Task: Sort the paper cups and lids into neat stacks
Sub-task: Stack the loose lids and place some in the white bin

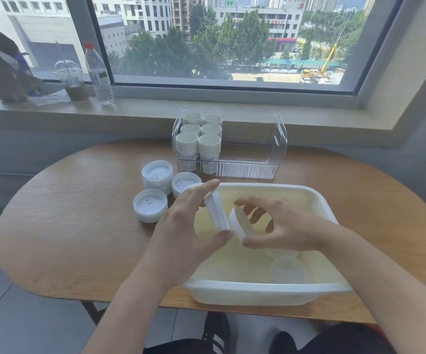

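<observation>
White plastic lids are pinched in both grips: a small stack [216, 210] on edge in the left hand [191, 226], a single lid [238, 224] in the right hand [283, 226], angled as if for nesting. Beneath lies the tub [265, 290]; beyond the left grip, three lid stacks [150, 205], then the stacked paper cups [197, 141]. No writing is legible.

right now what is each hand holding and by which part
The left hand pinches a small stack of white plastic lids by its rims; the right hand pinches a single white plastic lid by its rim.
</observation>
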The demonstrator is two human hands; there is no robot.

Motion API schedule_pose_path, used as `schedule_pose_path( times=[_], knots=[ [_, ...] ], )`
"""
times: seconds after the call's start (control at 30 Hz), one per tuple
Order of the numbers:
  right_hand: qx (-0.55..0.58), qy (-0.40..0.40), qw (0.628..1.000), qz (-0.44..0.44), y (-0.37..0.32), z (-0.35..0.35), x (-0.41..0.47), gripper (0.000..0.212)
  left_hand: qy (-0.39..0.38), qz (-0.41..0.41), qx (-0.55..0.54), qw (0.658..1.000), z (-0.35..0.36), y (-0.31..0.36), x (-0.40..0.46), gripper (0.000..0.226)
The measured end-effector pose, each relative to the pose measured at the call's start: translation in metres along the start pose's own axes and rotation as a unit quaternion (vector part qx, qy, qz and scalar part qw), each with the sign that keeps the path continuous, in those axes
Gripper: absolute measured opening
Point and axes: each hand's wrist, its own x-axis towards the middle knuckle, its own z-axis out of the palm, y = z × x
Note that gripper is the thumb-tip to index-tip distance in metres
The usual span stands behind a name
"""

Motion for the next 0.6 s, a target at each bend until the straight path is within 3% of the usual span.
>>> schedule_pose_path(
  times=[0.17, 0.3, 0.6],
  knots=[
    [0.107, 0.051, 0.993, -0.025, -0.0035, -0.0043, -0.0014, 0.067, -0.021, 0.008, 0.017, 1.000, -0.0012, 0.0012, 0.0016, 0.083],
    [0.205, 0.041, 0.977, -0.053, -0.0077, -0.0049, 0.0009, 0.071, -0.054, 0.023, 0.033, 0.998, -0.0030, 0.0039, 0.0034, 0.081],
    [0.193, 0.019, 0.979, -0.071, -0.0102, -0.0019, 0.0021, 0.071, -0.072, 0.036, 0.047, 0.996, -0.0037, 0.0044, 0.0044, 0.083]
  ],
)
